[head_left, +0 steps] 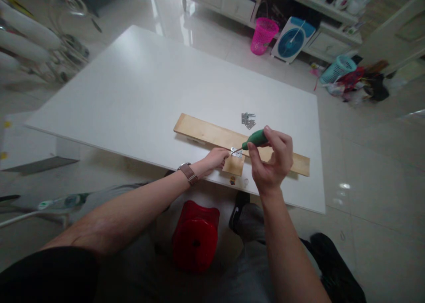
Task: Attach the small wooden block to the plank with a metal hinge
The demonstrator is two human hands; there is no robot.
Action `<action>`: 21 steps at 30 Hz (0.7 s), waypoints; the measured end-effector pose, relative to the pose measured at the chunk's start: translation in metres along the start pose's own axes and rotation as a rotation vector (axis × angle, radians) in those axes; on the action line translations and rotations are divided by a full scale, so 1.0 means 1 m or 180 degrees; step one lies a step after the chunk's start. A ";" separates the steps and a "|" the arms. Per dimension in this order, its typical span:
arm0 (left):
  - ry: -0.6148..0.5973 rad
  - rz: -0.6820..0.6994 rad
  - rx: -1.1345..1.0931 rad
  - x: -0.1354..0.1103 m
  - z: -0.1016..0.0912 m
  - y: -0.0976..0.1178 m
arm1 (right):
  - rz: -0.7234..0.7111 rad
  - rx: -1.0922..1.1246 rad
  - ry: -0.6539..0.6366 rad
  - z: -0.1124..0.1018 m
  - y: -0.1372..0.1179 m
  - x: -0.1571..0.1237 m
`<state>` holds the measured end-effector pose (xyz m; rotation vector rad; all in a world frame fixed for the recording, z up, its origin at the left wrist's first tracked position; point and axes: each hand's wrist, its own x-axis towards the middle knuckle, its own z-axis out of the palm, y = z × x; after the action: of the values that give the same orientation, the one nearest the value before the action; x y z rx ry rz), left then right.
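Note:
A long pale wooden plank lies on the white table, with a small wooden block against its near side. A small metal hinge sits where the two meet. My right hand is closed round a green-handled screwdriver, whose tip points at the hinge. My left hand, with a watch on the wrist, presses on the small block just left of the hinge, fingers curled.
Spare metal hinges lie behind the plank. A red stool stands under the table's near edge by my shoes. On the floor beyond are a pink basket, a blue fan and a teal basket.

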<state>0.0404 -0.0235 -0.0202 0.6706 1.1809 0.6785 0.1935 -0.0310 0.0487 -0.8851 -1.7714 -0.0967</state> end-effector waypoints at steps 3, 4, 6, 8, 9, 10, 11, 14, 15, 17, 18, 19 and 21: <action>-0.0015 -0.0004 -0.0014 -0.001 0.000 0.001 | 0.0069 0.0058 -0.0002 0.000 0.001 -0.001; -0.0009 -0.0011 -0.0004 -0.001 0.000 0.001 | 0.0113 0.0100 -0.0033 0.000 0.001 -0.002; 0.0007 -0.0037 0.0031 -0.001 0.000 0.001 | 0.0188 0.0179 -0.0081 0.001 0.002 -0.004; 0.0030 -0.0048 0.0050 0.000 0.000 0.001 | 0.0212 0.0198 -0.0086 0.001 0.002 -0.004; 0.0036 -0.0044 0.0049 0.000 0.000 0.000 | 0.0200 0.0186 -0.0073 0.001 0.002 -0.004; 0.0048 -0.0036 0.0046 0.001 0.000 0.000 | 0.0176 0.0168 -0.0051 0.001 0.002 -0.003; 0.0060 -0.0032 0.0045 0.001 0.000 0.000 | 0.0150 0.0156 -0.0026 0.001 0.001 -0.002; 0.0080 -0.0067 0.0031 0.002 0.000 0.000 | 0.0130 0.0163 -0.0019 0.001 0.001 -0.002; 0.0081 -0.0080 0.0025 0.002 0.000 0.000 | 0.0157 0.0185 -0.0046 0.001 0.002 -0.002; 0.0070 -0.0094 0.0017 0.001 0.000 0.001 | 0.0236 0.0276 -0.0105 0.001 0.002 -0.004; 0.0077 -0.0094 0.0020 0.001 0.000 0.001 | 0.0269 0.0323 -0.0121 0.001 0.003 -0.004; 0.0080 -0.0087 0.0025 0.001 0.000 0.001 | 0.0291 0.0353 -0.0118 0.001 0.003 -0.005; 0.0091 -0.0065 0.0042 0.001 0.000 0.001 | 0.0295 0.0337 -0.0065 0.000 0.003 -0.005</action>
<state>0.0405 -0.0222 -0.0206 0.6610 1.2179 0.6654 0.1954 -0.0313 0.0432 -0.8926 -1.7349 0.0660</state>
